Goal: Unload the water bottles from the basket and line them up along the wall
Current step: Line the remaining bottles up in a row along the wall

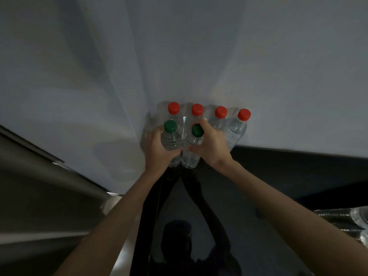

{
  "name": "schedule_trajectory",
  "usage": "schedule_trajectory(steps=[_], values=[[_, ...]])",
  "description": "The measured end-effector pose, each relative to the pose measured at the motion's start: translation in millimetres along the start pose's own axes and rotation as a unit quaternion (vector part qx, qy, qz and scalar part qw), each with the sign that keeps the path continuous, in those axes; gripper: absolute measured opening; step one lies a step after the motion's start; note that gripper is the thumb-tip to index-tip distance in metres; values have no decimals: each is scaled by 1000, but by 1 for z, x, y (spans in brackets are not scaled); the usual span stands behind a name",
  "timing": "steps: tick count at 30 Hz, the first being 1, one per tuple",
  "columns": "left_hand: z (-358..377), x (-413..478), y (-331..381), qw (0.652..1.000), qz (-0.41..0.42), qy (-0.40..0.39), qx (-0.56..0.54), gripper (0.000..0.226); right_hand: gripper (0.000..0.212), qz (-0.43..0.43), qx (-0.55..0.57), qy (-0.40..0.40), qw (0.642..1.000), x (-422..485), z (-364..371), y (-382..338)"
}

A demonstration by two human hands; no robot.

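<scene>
No legible text, brand, number or sign anywhere; the clear water bottles [236,129] show no readable labels.

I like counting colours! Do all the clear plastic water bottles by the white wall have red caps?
No, four clear plastic bottles have red caps, but the two held by the left hand and right hand have green caps.

Four red-capped bottles [209,116] close off the wall [179,56] behind two green-capped bottles [179,144]; dark worktop [288,176] lies open to their right, a steel appliance [39,186] bounding the left.
</scene>
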State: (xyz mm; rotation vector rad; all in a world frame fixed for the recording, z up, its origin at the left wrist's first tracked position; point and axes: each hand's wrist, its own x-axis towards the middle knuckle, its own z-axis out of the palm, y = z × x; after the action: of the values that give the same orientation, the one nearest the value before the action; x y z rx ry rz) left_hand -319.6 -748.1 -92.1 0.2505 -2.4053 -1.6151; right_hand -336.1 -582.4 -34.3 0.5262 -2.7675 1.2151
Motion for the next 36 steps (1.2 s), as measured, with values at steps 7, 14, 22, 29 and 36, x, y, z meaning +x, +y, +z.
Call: schedule_trajectory(steps=[7,14,22,29,36], values=[[-3,-15,-12,1000,-8,-9,-21,74,72,12,17,-19,1000,-8,2,10],[-2,-18,-12,999,-14,0,-36,67,71,56,32,21,998,-18,13,7],[0,-29,-8,999,-7,-9,-47,74,75,95,52,-15,994,-26,0,-3],[-18,-79,36,999,34,21,-18,70,67,71,39,-23,996,-85,-70,-22],[-12,-156,139,975,212,-19,66,48,52,26,15,23,999,-168,-148,-51]])
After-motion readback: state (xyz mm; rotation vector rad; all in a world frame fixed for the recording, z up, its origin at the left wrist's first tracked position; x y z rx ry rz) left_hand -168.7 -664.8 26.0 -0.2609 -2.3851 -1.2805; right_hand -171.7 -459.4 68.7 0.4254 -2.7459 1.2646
